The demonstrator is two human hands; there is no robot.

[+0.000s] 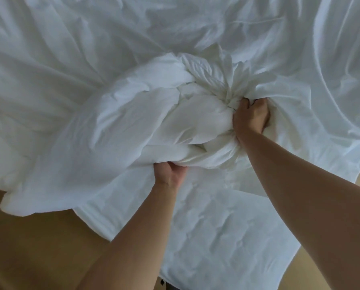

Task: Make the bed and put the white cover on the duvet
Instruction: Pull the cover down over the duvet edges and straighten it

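Note:
A thin white cover lies rumpled across the bed and fills the upper view. In the middle a thicker white duvet is bunched into a puffy mass, partly wrapped by the cover. My right hand grips a gathered knot of white fabric at the right side of the bunch. My left hand grips the lower edge of the bunch from underneath, its fingers hidden in the cloth. A quilted part of the duvet hangs down toward me between my forearms.
Tan wooden floor shows at lower left, with more of it at the lower right corner. The white cloth drapes over the bed's near edge on both sides. A small dark object peeks out at the bottom edge.

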